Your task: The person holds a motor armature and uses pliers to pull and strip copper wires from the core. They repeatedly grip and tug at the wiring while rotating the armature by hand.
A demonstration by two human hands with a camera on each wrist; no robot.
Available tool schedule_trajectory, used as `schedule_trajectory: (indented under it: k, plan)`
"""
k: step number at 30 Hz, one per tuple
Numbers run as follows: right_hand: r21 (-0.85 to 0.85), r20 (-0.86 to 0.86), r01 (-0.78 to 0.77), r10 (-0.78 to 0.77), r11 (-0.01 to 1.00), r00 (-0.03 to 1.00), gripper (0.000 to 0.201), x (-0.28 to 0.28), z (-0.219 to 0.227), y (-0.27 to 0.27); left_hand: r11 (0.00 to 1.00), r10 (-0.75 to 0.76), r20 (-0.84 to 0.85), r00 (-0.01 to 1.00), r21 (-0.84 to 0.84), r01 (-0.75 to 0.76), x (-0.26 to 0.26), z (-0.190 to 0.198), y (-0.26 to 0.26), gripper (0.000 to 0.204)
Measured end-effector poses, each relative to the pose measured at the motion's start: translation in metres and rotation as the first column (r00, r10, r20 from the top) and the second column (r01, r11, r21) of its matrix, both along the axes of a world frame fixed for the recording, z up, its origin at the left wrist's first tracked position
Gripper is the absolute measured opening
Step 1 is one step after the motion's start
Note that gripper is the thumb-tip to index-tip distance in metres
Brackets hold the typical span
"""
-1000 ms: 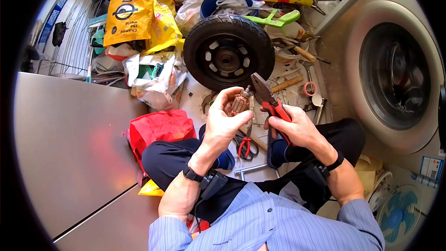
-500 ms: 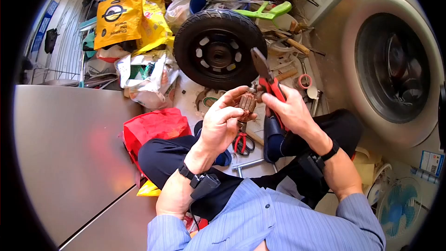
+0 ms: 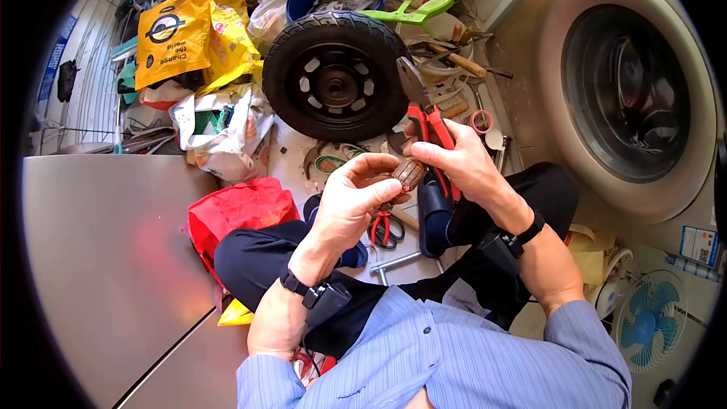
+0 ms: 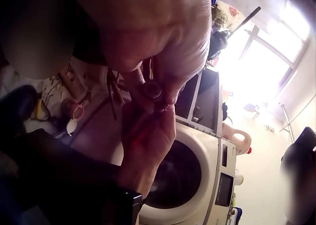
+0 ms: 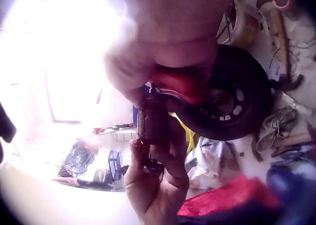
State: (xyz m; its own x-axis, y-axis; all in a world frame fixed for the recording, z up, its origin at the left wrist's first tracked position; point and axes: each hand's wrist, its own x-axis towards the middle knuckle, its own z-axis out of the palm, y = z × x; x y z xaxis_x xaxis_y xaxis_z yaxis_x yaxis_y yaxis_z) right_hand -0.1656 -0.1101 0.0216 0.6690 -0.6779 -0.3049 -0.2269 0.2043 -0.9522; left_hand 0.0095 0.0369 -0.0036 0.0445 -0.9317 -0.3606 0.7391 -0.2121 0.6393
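Observation:
My left hand (image 3: 344, 201) holds a motor armature (image 3: 410, 173), a ribbed brown cylinder with copper windings, between thumb and fingers. In the right wrist view the armature (image 5: 153, 121) stands upright in those fingers, its thin shaft pointing up. My right hand (image 3: 469, 163) grips red-handled pliers (image 3: 438, 127), the metal nose pointing up and away from me. The right thumb and fingertips are right at the armature's upper end, and they hide its shaft in the head view. In the left wrist view a round end of the armature (image 4: 152, 89) shows between the fingers.
A black-tyred wheel (image 3: 335, 38) lies just beyond the hands. Scissors with red handles (image 3: 387, 229) lie on the floor below them. A washing machine (image 3: 553, 98) stands at the right, a red bag (image 3: 241, 212) at the left. Hammers and loose tools litter the floor beyond.
The right hand has brought its thumb and fingertips to the armature's upper end, keeping the pliers in its grip. The armature has tilted to the right in the left hand. The head view has shifted.

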Motion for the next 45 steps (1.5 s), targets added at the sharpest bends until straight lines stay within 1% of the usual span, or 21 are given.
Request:
schedule_trajectory:
  k: [7, 9, 10, 12, 16, 20, 22, 24, 26, 27, 28, 30, 31, 32, 34, 36, 38, 40, 42, 44, 45]
  plan:
    - [0.083, 0.107, -0.104, 0.095, 0.991, 0.99, 0.047, 0.0, -0.004, -0.002, 1.0, -0.002, 0.023, 1.0, 0.0, 0.002, 0.002, 0.006, 0.004, 0.042]
    - [0.082, 0.104, -0.124, 0.115, 0.989, 0.988, 0.046, 0.0, -0.005, -0.003, 1.0, 0.011, 0.154, 0.988, -0.01, -0.01, 0.001, 0.009, 0.004, 0.042]
    - [0.106, 0.11, -0.13, 0.118, 0.986, 0.987, 0.046, 0.0, -0.005, -0.004, 1.0, 0.014, 0.154, 0.988, -0.01, -0.013, 0.0, 0.012, 0.004, 0.042]
    - [0.13, 0.116, -0.143, 0.128, 0.981, 0.985, 0.045, 0.001, -0.002, -0.004, 0.992, 0.121, 0.407, 0.905, -0.082, -0.096, -0.003, 0.019, 0.003, 0.041]
    - [0.105, 0.109, -0.087, 0.076, 0.991, 0.991, 0.045, 0.004, 0.006, 0.001, 0.976, 0.211, 0.457, 0.864, -0.146, -0.162, -0.008, 0.021, 0.005, 0.038]
    - [0.15, 0.124, 0.028, -0.047, 0.988, 0.991, 0.044, 0.005, -0.004, 0.007, 0.976, 0.216, 0.517, 0.828, -0.116, -0.182, -0.003, 0.021, 0.003, 0.029]
    - [0.174, 0.132, 0.079, -0.103, 0.981, 0.986, 0.043, 0.008, -0.007, 0.011, 0.98, 0.185, 0.557, 0.81, -0.045, -0.192, 0.004, 0.019, 0.001, 0.024]
    - [0.33, 0.101, 0.141, -0.183, 0.933, 0.978, 0.043, 0.009, -0.004, 0.013, 0.954, 0.281, 0.396, 0.874, -0.018, -0.299, 0.01, 0.006, -0.002, 0.017]
    - [0.343, 0.119, 0.171, -0.223, 0.924, 0.968, 0.036, 0.013, 0.003, 0.015, 0.935, 0.354, 0.044, 0.934, 0.015, -0.355, 0.014, -0.006, -0.005, 0.02]
    - [0.385, 0.13, 0.175, -0.241, 0.906, 0.962, 0.033, 0.013, 0.003, 0.014, 0.937, 0.346, 0.065, 0.936, 0.034, -0.349, 0.013, -0.009, -0.008, 0.025]
    - [0.427, 0.141, 0.176, -0.258, 0.887, 0.956, 0.031, 0.013, 0.003, 0.014, 0.963, 0.263, 0.167, 0.95, 0.024, -0.27, 0.01, -0.01, -0.009, 0.037]
    - [0.39, 0.133, 0.198, -0.267, 0.899, 0.954, 0.027, 0.016, 0.0, 0.016, 0.992, 0.125, 0.358, 0.925, -0.079, -0.103, -0.002, -0.004, -0.01, 0.052]
    - [0.396, 0.113, 0.224, -0.289, 0.89, 0.951, 0.026, 0.016, 0.0, 0.019, 0.985, 0.128, 0.307, 0.943, -0.148, -0.086, -0.007, -0.003, -0.011, 0.063]
    - [0.404, 0.092, 0.249, -0.31, 0.88, 0.946, 0.025, 0.017, 0.0, 0.023, 0.975, 0.143, 0.214, 0.966, -0.199, -0.1, -0.012, 0.001, -0.013, 0.063]
    - [0.411, 0.084, 0.258, -0.318, 0.874, 0.944, 0.025, 0.021, 0.004, 0.029, 0.947, 0.23, 0.136, 0.964, -0.262, -0.189, -0.019, 0.0, -0.017, 0.06]
    - [0.454, 0.059, 0.28, -0.342, 0.846, 0.938, 0.026, 0.024, 0.004, 0.033, 0.953, 0.222, 0.104, 0.969, -0.235, -0.193, -0.016, -0.001, -0.014, 0.054]
    - [0.462, 0.075, 0.24, -0.307, 0.854, 0.949, 0.027, 0.021, 0.002, 0.028, 0.958, 0.212, 0.076, 0.974, -0.215, -0.192, -0.009, -0.004, -0.013, 0.049]
    - [0.284, 0.038, 0.159, -0.177, 0.946, 0.984, 0.028, 0.022, 0.016, 0.024, 0.97, 0.184, -0.063, 0.981, -0.15, -0.191, -0.002, -0.004, -0.015, 0.039]
    - [0.173, 0.03, 0.16, -0.167, 0.972, 0.985, 0.029, 0.017, 0.011, 0.02, 0.967, 0.2, -0.195, 0.96, -0.12, -0.226, 0.004, -0.002, -0.014, 0.033]
    - [-0.026, -0.058, 0.078, -0.079, 0.997, 0.995, 0.031, 0.013, 0.021, 0.018, 0.967, 0.185, -0.292, 0.938, -0.118, -0.227, 0.012, -0.009, -0.011, 0.031]
    - [-0.022, -0.056, 0.068, -0.069, 0.997, 0.996, 0.031, 0.012, 0.017, 0.018, 0.965, 0.196, -0.289, 0.937, -0.114, -0.237, 0.014, -0.008, -0.01, 0.031]
